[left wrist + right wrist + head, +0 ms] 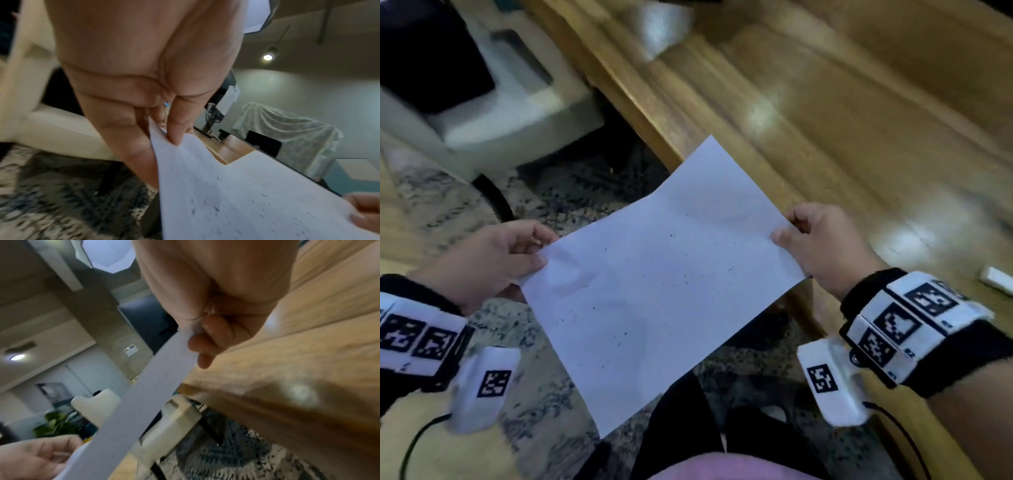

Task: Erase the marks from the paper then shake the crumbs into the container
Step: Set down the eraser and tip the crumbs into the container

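The sheet of paper (664, 274) is up in the air in the middle of the head view, off the edge of the wooden table (842, 120) and over the patterned rug (534, 394). The left hand (486, 257) pinches the left edge of the sheet, thumb on top and fingers under. The right hand (822, 246) pinches the right edge the same way. Both hands are closed tight on the paper.

Little dark eraser crumbs (672, 235) lie all over the top of the sheet. No big marks show on it, so the rubbing part looks done. The step now seems to be carrying the crumbs to the container. I cannot see a container for sure; there is a blurry pale thing (661, 27) at the top of the head view, but I cannot tell what it is. A small white eraser (996, 280) lies on the table at the right edge of the frame.

To do this well, keep the sheet flat, or let the middle dip a bit, so the crumbs roll in and not off the sides. Move slowly. Hold both edges firmly. Once the sheet is over the container, tip one corner down and give small shakes. Big shakes could throw crumbs onto the rug.
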The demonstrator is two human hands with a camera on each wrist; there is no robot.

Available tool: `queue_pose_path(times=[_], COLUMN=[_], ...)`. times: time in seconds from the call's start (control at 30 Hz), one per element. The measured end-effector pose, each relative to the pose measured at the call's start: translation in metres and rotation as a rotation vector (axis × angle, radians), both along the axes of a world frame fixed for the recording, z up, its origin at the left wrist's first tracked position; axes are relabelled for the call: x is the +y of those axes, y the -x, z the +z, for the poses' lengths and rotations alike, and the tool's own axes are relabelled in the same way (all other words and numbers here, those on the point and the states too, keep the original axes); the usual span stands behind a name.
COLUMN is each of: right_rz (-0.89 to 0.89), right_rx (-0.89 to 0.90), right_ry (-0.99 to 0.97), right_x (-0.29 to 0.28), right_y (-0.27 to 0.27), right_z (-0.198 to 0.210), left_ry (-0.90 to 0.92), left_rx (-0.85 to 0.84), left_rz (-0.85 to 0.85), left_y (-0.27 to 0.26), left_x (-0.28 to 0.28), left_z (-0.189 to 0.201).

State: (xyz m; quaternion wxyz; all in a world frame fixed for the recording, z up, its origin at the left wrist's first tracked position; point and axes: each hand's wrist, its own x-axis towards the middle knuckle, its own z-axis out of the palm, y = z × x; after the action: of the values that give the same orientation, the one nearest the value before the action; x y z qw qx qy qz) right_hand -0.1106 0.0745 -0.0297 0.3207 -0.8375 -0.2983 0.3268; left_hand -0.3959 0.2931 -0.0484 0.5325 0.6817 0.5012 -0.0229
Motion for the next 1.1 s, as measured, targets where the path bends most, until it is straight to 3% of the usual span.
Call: queue_pose_path(times=[0.2,0.33,0.63,0.83,1.1], right_rz=[0.184,0.172,0.113,0.192,0.334], right_rx=[-0.082,-0.062,0.052,0.106,0.071], right_ry=[0.083,0.103,0.272,0.478,0.637], right_x=[0.031,0.04,0.04,0.057,0.054], right_y=[0.053,0.073,0.078,0.073,0.078], right_z=[-0.03,-0.074,-0.235,-0.327,-0.424], left_ry=[0.031,0.045,0.089,0.101,0.047], left_rx=[0.106,0.138,0.227,0.306,0.394], left_rz=[0.074,0.126,0.119,0.095,0.064], left_y=[0.053,0.083,0.082,0.07,0.052], left_x=[0.007,0.012,0.01,0.003,-0.012], left_z=[-0.037,-0.078,-0.188,-0.251,-0.292])
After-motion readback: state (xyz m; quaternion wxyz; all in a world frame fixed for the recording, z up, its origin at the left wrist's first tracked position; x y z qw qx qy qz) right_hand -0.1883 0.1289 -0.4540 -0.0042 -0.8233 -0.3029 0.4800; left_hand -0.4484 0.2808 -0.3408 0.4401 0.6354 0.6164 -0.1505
